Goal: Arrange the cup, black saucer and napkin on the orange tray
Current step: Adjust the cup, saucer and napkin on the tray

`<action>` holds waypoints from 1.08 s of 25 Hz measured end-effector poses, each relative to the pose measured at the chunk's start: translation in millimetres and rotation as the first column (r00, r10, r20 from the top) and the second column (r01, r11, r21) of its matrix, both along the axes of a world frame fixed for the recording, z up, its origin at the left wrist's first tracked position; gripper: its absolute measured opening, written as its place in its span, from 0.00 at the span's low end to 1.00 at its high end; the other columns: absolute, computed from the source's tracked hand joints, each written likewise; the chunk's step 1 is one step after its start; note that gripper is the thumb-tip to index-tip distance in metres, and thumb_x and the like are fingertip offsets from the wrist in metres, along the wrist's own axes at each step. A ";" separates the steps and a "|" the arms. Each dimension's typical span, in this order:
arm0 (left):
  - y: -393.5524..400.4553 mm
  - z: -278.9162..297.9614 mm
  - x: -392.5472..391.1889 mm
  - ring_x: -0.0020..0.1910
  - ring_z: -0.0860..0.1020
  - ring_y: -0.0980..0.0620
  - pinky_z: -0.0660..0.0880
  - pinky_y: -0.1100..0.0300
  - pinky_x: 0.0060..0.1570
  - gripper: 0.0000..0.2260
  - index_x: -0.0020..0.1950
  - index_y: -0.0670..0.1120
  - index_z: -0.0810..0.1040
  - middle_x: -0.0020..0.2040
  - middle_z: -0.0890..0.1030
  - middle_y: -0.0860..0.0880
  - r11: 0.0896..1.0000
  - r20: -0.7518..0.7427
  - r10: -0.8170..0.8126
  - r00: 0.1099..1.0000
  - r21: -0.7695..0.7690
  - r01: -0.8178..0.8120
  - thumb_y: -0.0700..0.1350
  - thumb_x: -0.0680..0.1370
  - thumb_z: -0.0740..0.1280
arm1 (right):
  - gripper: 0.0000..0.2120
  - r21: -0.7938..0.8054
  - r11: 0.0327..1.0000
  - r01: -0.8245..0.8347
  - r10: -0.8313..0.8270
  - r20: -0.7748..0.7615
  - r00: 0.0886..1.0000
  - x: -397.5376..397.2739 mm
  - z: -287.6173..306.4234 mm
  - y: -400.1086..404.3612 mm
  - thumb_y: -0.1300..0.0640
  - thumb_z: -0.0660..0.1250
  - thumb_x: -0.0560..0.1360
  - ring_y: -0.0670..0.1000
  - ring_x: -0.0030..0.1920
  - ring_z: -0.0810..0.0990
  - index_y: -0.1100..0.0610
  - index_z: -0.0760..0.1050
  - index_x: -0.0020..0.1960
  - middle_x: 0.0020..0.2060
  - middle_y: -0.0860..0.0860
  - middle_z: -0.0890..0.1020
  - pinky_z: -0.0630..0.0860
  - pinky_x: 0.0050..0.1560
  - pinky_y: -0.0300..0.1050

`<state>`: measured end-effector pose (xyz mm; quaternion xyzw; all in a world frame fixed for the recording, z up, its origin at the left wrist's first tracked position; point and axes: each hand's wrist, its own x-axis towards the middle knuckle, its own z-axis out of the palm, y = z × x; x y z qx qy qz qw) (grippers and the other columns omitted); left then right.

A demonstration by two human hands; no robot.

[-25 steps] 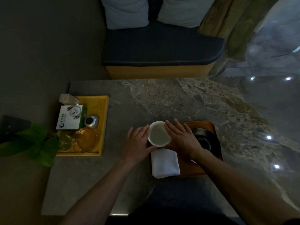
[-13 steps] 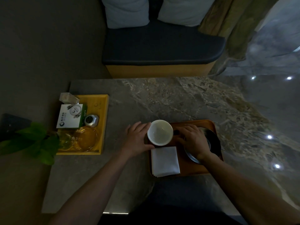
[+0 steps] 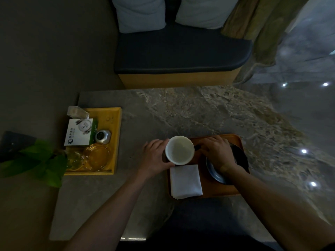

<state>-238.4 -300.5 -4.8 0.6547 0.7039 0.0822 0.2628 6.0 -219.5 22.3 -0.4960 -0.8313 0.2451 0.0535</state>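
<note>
A white cup [image 3: 179,150] stands at the back left corner of the orange tray [image 3: 215,187]. My left hand [image 3: 155,158] wraps around its left side. A folded white napkin [image 3: 185,181] lies on the tray just in front of the cup. The black saucer [image 3: 241,158] rests on the tray's right half, largely covered by my right hand [image 3: 216,151], whose fingers lie on its rim and reach toward the cup's right side. A small dark piece shows between the cup and those fingers.
A yellow tray [image 3: 116,142] at the table's left holds a white box, a metal lid, glassware and a clear container. Green leaves [image 3: 36,160] overhang the left edge. A cushioned bench [image 3: 181,57] stands beyond the marble table [image 3: 181,109].
My right hand slid off the cup's right side onto the black saucer. The cup shifted slightly toward the tray's back left corner, still in my left hand.
</note>
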 end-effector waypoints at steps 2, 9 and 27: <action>-3.1 0.8 2.2 0.71 0.63 0.48 0.58 0.46 0.70 0.42 0.75 0.50 0.62 0.70 0.71 0.49 1.000 0.031 0.021 0.999 0.019 -0.021 0.60 0.67 0.75 | 0.10 -0.002 1.000 -0.010 0.010 0.029 1.000 -0.6 -0.5 2.0 0.53 0.67 0.74 0.56 0.56 0.75 0.47 0.79 0.55 0.54 0.50 0.83 0.68 0.52 0.53; -2.2 2.6 3.3 0.72 0.61 0.49 0.56 0.50 0.70 0.41 0.76 0.50 0.61 0.71 0.69 0.48 1.000 0.053 0.018 0.998 0.009 -0.019 0.59 0.68 0.75 | 0.11 0.025 0.999 -0.036 0.033 0.088 0.996 0.0 -1.7 1.7 0.53 0.66 0.75 0.55 0.56 0.74 0.49 0.78 0.56 0.54 0.51 0.82 0.69 0.52 0.53; 1.8 -0.9 9.9 0.71 0.63 0.48 0.61 0.49 0.69 0.42 0.76 0.50 0.60 0.71 0.69 0.48 1.000 0.070 -0.009 0.998 0.006 0.008 0.58 0.68 0.75 | 0.09 0.078 0.994 -0.075 0.063 0.149 0.987 7.6 -5.7 3.7 0.57 0.66 0.75 0.55 0.52 0.74 0.51 0.77 0.55 0.52 0.52 0.81 0.70 0.48 0.51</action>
